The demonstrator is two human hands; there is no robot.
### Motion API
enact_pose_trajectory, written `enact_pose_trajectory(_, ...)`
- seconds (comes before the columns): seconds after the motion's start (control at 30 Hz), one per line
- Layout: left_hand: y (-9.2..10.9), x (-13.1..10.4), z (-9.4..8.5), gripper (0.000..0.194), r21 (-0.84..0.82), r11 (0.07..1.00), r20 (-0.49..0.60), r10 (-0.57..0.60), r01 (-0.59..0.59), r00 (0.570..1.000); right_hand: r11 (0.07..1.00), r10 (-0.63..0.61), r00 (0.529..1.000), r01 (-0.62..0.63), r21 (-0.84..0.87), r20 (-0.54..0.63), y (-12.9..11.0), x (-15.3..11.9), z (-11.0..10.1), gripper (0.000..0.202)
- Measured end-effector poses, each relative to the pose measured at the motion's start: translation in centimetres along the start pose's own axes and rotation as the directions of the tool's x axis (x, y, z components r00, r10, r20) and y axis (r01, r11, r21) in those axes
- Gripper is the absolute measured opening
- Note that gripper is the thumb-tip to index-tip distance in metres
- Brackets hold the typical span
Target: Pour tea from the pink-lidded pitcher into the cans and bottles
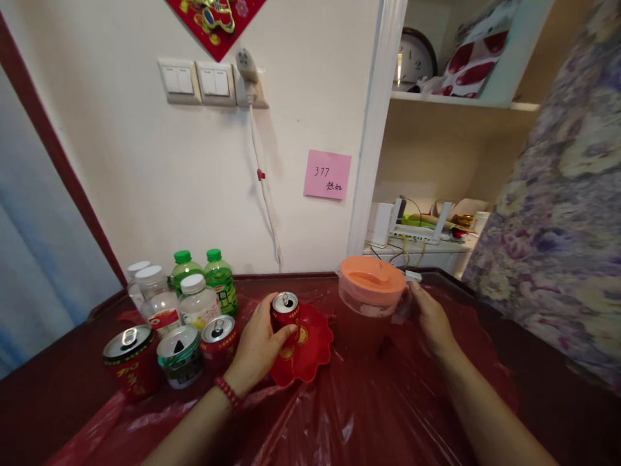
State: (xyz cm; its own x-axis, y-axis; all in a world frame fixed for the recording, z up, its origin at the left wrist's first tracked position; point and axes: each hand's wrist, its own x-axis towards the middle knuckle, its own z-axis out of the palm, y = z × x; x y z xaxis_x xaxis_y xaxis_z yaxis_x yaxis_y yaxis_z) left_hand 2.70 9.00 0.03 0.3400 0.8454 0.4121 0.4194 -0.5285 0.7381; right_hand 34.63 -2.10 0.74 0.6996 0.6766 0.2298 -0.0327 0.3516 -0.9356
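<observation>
My left hand [259,343], with a red bead bracelet on the wrist, is wrapped round a small red can [287,317]. The can is upright over a red scalloped plate [315,353], its opened top facing up. To the right of the plate stands a clear pitcher [361,323] with an orange lid [371,275]. My right hand [429,314] is at the pitcher's right side, its fingertips by the white handle end; what the fingers hold there is partly hidden. Close by my left hand stands another red can [218,343].
On the left are a larger red can [133,362], a green-rimmed can [179,359], white-capped jars [198,304] and green-capped bottles [220,278]. Red plastic film [339,414] covers the table. Behind are the wall, a cable and shelves with a router [417,232].
</observation>
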Motion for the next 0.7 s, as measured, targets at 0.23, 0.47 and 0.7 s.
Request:
enact_pose_trajectory(0.23, -0.7, -0.1, 0.4, 0.058, -0.022, 1.000, 0.024, -0.011, 0.012, 1.000, 0.998, 0.022, 0.999, -0.024, 0.060, 0.026, 0.2, -0.1, 0.1, 0.058)
enact_pose_trajectory(0.47, -1.3, -0.3, 0.7, 0.059, -0.074, 0.997, 0.034, 0.002, 0.001, 0.999, 0.997, 0.034, 0.998, -0.038, 0.073, 0.056, -0.2, 0.2, 0.7, 0.059)
enact_pose_trajectory(0.7, -1.8, 0.0, 0.9, 0.059, -0.104, 0.994, 0.008, 0.017, -0.016, 1.000, 0.995, -0.015, 0.999, 0.010, 0.100, 0.047, -0.3, 0.3, 1.6, 0.070)
